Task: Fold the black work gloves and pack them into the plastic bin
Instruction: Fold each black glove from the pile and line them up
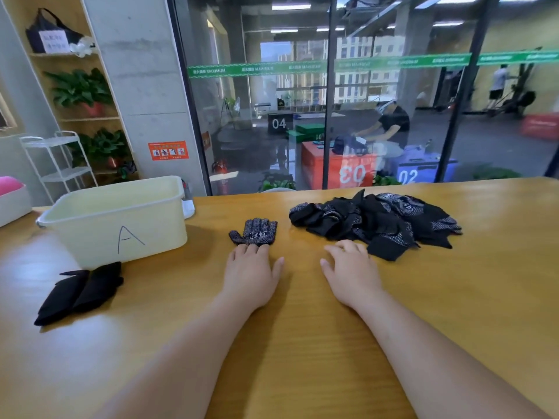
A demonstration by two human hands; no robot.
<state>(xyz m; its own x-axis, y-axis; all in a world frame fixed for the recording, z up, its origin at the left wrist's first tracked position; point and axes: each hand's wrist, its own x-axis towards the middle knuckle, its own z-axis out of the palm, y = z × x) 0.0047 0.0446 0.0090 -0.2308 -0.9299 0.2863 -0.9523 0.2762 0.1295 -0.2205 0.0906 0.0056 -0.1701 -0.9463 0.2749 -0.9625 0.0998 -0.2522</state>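
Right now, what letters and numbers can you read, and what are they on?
"A": handwritten on the bin.
"04": on the black box behind the glass.
"03": on the red box.
"02": on the blue box.
Green strip on the glass: mirrored writing, too blurred to be sure.
White label on the glove, orange sign, note on the shelf: too small or blurred.
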